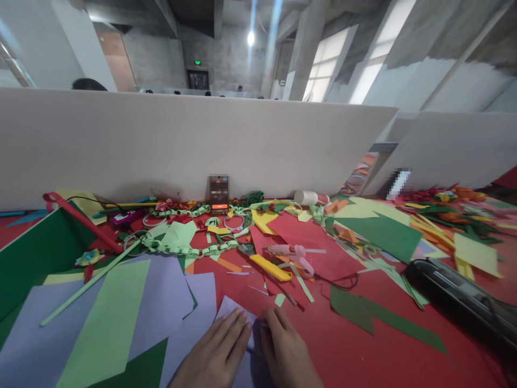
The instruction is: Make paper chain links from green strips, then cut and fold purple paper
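A sheet of light purple paper lies near the front edge of my view, between and under both hands. My left hand rests flat on it, fingers stretched out and pressing down. At the paper's right edge, my right hand has its fingers bent and drawn together on the sheet; its fingertips are partly hidden. Just beyond the hands are a yellow utility knife and a pink hot glue gun, with thin paper scraps around them. Larger purple sheets spread to the left.
Behind the red tabletop stands a white partition, with a phone leaning on it. A green paper chain, a white bottle, green paper strips and a black device lie around. A green box is at left.
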`<control>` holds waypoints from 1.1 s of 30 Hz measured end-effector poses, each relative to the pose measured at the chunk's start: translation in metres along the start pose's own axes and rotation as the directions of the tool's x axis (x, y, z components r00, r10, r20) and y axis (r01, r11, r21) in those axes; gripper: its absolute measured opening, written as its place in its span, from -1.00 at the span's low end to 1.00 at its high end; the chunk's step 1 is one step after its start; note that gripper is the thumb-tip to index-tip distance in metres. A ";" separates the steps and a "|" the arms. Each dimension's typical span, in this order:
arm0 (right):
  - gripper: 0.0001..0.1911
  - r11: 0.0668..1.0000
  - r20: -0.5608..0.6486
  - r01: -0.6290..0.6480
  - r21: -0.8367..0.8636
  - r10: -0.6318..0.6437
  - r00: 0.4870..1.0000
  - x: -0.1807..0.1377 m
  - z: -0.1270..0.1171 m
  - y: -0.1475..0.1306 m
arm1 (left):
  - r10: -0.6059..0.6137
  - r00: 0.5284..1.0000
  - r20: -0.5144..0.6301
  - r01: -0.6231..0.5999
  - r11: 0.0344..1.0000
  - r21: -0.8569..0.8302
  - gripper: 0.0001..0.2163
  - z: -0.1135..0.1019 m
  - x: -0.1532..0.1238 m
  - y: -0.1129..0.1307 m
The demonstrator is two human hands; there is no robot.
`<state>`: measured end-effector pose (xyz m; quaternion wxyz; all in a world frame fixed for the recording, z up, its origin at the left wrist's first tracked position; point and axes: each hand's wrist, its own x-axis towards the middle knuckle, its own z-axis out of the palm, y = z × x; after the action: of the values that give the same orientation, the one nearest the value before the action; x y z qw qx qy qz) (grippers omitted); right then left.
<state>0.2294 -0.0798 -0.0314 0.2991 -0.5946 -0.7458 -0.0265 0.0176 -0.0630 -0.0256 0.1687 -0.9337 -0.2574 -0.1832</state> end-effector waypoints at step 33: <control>-0.72 0.999 -0.006 -0.030 0.038 0.030 1.000 0.005 -0.002 0.010 | -0.033 0.995 0.092 0.037 0.998 -0.041 -0.45 0.002 0.000 0.000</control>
<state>0.2392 -0.0737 -0.0307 0.3131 -0.5999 -0.7362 -0.0099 0.0183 -0.0622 -0.0277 0.1333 -0.9399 -0.2772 -0.1486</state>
